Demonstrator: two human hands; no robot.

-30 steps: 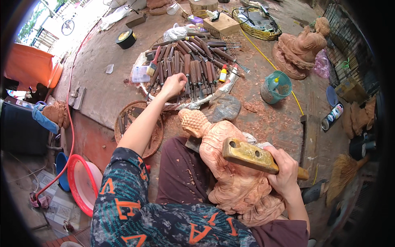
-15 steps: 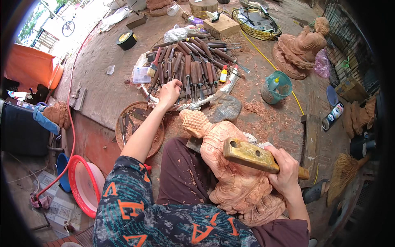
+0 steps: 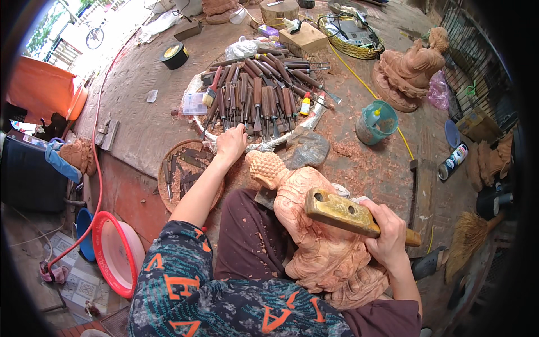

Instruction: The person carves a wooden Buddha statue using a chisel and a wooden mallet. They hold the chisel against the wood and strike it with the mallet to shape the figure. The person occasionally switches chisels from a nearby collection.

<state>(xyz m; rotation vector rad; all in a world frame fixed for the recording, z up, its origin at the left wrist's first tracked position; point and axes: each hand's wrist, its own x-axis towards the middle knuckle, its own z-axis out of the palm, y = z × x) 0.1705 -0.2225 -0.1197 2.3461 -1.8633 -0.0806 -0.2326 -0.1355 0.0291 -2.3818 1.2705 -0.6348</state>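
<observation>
Wooden mallet (image 3: 339,210) is being gripped in right hand (image 3: 388,229), fingers clamped round it, right of center in lower half; it is being held across the carved figure (image 3: 300,194), which is being propped at the lap, lower center. Contact between the two can't be told. Left hand (image 3: 230,145) is being held by the near rim of the tool basket (image 3: 312,116), mid-frame, fingers being curled; whether anything is being pinched can't be told. Wood-handled chisels (image 3: 257,92) are being kept heaped in the basket. Loose blades are being held in the round tray (image 3: 160,182), left of center. Writing: big orange letters and small teal print are being shown on the dark shirt (image 3: 236,300), bottom; printed labels are being carried by the spray can (image 3: 452,162), far right, and the yellow bottle (image 3: 305,105), upper center, its print too small to be read.
</observation>
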